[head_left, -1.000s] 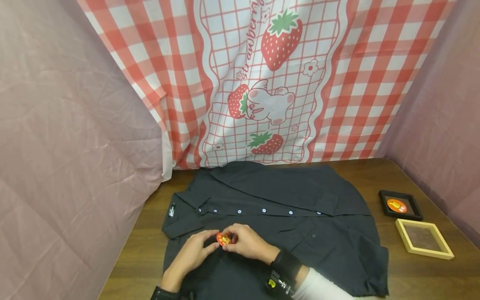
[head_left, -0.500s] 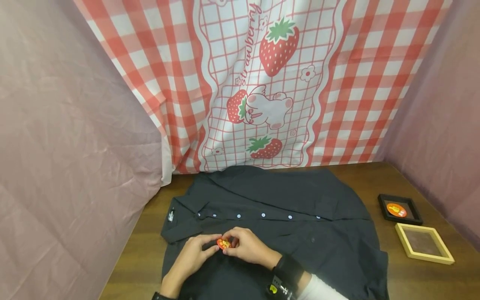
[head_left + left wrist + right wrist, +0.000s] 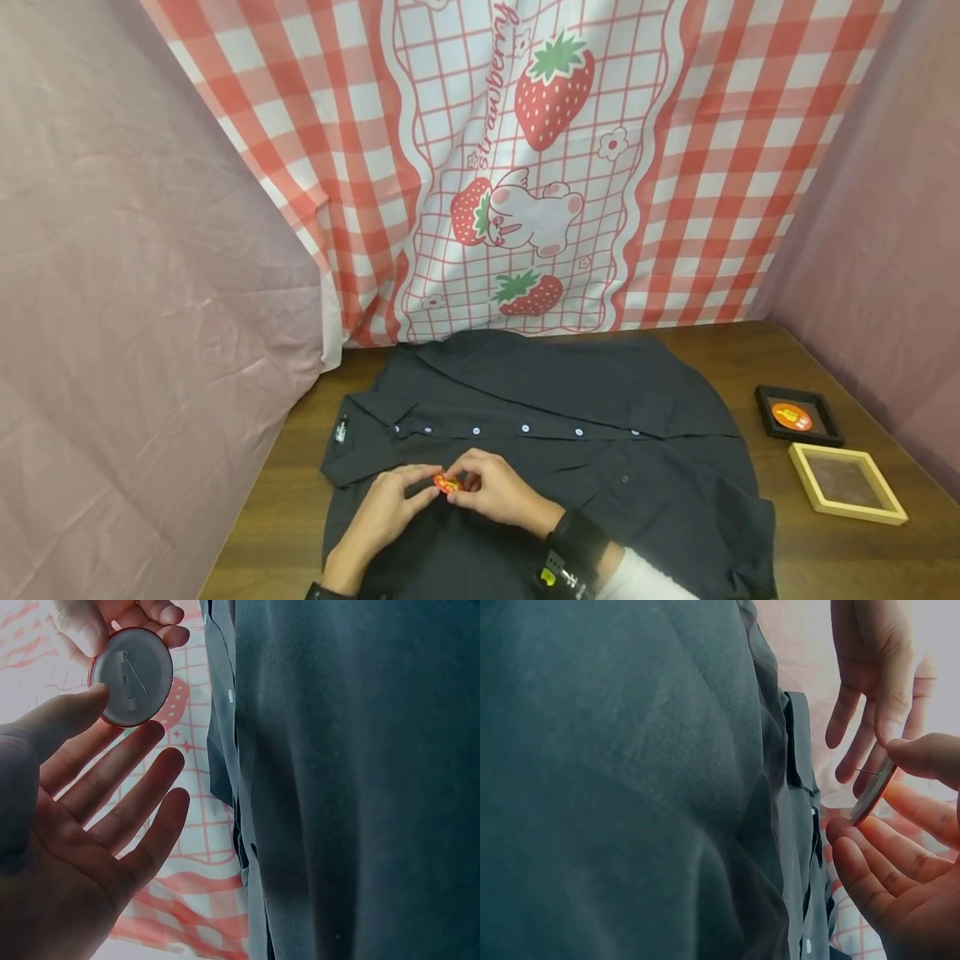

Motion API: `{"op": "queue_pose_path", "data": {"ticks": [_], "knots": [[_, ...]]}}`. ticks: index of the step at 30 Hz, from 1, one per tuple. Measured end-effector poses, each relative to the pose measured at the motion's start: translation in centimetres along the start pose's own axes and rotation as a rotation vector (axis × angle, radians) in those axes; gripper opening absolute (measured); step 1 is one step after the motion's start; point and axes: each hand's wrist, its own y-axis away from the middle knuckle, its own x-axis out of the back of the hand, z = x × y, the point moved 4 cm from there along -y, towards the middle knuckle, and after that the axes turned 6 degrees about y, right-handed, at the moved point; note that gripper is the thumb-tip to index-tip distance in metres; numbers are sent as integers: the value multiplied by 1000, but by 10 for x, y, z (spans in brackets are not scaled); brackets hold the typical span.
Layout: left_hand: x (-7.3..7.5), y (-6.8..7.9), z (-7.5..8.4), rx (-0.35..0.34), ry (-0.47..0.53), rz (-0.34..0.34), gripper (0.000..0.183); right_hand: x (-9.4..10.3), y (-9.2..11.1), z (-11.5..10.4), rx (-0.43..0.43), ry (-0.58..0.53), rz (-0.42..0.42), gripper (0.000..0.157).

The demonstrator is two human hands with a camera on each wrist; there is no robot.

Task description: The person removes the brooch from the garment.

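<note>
Tilted badge [image 3: 447, 483] faces up, needle [image 3: 136, 673] jutting behind

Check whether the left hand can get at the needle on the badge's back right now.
Likely yes: the left hand pinches the pin-back badge at its rim, and nothing covers the needle, which stands open in the left wrist view. The grip would probably need to shift.

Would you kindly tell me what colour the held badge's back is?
The held badge looks grey on its back, clearest in the left wrist view.
</note>
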Motion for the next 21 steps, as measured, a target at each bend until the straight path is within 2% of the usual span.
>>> {"op": "queue_pose_path", "data": {"ticks": [5, 21], "knots": [[0, -1, 0, -6, 5, 14, 29, 1, -1, -1, 30, -11, 18, 16], [0, 0, -2, 2, 19, 64, 26, 4, 0, 1, 40, -66, 56, 13]]}}
